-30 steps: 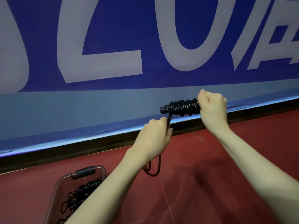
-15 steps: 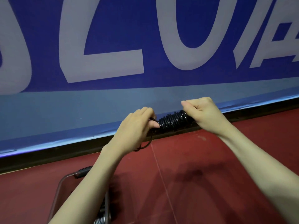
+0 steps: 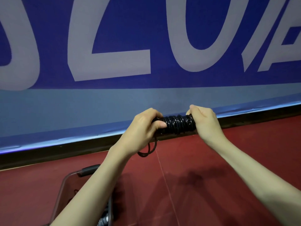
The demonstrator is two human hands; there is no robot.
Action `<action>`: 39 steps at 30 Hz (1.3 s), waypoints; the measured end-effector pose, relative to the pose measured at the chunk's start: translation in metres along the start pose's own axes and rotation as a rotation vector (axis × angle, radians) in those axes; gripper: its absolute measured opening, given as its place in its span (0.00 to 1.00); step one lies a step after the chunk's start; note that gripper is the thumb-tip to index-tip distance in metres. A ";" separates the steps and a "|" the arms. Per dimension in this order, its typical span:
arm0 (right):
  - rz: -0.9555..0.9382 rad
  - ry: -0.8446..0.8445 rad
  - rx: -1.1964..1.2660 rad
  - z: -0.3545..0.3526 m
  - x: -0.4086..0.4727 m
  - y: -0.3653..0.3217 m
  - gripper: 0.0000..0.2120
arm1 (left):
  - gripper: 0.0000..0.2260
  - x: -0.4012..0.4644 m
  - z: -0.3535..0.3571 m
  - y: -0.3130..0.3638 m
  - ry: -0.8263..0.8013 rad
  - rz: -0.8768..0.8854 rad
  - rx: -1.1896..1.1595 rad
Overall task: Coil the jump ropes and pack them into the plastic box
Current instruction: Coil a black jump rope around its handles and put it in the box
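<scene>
Jump rope (image 3: 178, 126), black and glossy, wound in tight turns into a short horizontal bundle held in the air, in front of the base of the wall. Left hand (image 3: 145, 128) grips the bundle's left end, fingers curled over the top and thumb pressed against the turns. Right hand (image 3: 204, 122) grips the right end, fingers closed round it. A short loose loop (image 3: 147, 150) of the same cord hangs below the left hand, not yet wound in. Plastic box (image 3: 65, 185), clear with a dark latch on its far rim, stands on the red floor (image 3: 211, 160) well below and to the left of the bundle, largely hidden by the left forearm; dark coils show inside it, probably ropes already packed, though how many cannot be told. Behind the bundle, a blue banner (image 3: 146, 98) with large pale letters. Judged stage: coiling of this rope is nearly complete; remaining are the tail to secure and the bundle to lower into the box.
</scene>
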State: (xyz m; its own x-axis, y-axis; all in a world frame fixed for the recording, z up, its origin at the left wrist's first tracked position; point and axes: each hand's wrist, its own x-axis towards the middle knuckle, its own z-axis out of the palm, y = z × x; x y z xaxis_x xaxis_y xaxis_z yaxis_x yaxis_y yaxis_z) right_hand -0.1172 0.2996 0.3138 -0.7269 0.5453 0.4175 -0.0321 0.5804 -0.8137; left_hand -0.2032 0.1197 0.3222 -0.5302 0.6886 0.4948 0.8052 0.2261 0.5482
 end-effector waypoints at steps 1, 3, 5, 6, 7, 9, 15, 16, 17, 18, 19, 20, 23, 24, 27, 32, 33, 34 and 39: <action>0.057 -0.016 -0.017 0.003 0.000 0.003 0.19 | 0.07 0.000 0.002 -0.001 0.010 0.055 0.066; 0.205 -0.047 0.021 0.009 -0.001 0.010 0.15 | 0.11 0.001 0.005 -0.003 0.011 0.152 0.220; 0.301 -0.062 0.091 0.012 -0.003 0.012 0.09 | 0.12 0.003 0.006 -0.003 0.006 0.173 0.281; 0.298 -0.057 0.090 0.012 -0.003 0.010 0.08 | 0.11 0.004 0.007 -0.004 -0.002 0.157 0.255; 0.269 -0.040 0.065 0.011 -0.002 0.008 0.08 | 0.10 0.004 0.007 -0.005 -0.004 0.125 0.201; 0.178 0.010 -0.033 0.006 0.000 0.002 0.11 | 0.08 0.002 0.008 -0.005 -0.014 0.042 0.076; -0.019 0.154 -0.038 0.009 -0.012 -0.004 0.13 | 0.04 -0.004 0.009 -0.001 -0.054 -0.134 -0.164; -0.025 0.180 -0.032 0.010 -0.012 -0.004 0.13 | 0.04 -0.003 0.008 -0.001 -0.049 -0.146 -0.176; -0.026 0.205 -0.027 0.012 -0.013 -0.004 0.15 | 0.04 -0.003 0.008 -0.001 -0.047 -0.154 -0.179; -0.024 0.231 -0.022 0.013 -0.013 -0.004 0.16 | 0.04 -0.003 0.008 0.000 -0.047 -0.157 -0.179; -0.022 0.256 -0.020 0.013 -0.014 -0.004 0.17 | 0.04 -0.003 0.009 0.001 -0.046 -0.158 -0.179; -0.024 0.277 -0.022 0.014 -0.014 -0.003 0.18 | 0.04 -0.003 0.010 0.001 -0.044 -0.157 -0.178; -0.035 0.275 -0.061 0.016 -0.014 -0.003 0.17 | 0.04 -0.004 0.011 -0.001 -0.032 -0.166 -0.179; -0.036 0.258 -0.067 0.016 -0.014 -0.002 0.16 | 0.03 -0.005 0.012 -0.001 -0.038 -0.170 -0.182; -0.037 0.171 -0.086 0.016 -0.013 0.002 0.18 | 0.03 -0.011 0.012 -0.006 -0.095 -0.202 -0.226; 0.021 -0.133 0.126 0.005 -0.007 0.010 0.21 | 0.09 -0.015 0.009 -0.008 -0.332 -0.263 -0.466; 0.035 -0.189 0.180 0.001 -0.005 0.008 0.20 | 0.08 -0.014 0.007 -0.009 -0.373 -0.264 -0.519; 0.039 -0.230 0.218 -0.002 -0.003 0.006 0.20 | 0.09 -0.013 0.005 -0.010 -0.403 -0.259 -0.567; 0.052 -0.301 0.341 -0.007 0.003 -0.004 0.21 | 0.16 -0.003 -0.001 -0.016 -0.542 -0.221 -0.777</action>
State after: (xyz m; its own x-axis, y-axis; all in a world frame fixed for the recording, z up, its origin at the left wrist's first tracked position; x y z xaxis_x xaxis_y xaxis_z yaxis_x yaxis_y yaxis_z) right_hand -0.1143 0.3030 0.3208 -0.8989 0.3393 0.2773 -0.1775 0.2967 -0.9383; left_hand -0.2146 0.1128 0.3126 -0.2975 0.9530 0.0564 0.1995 0.0043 0.9799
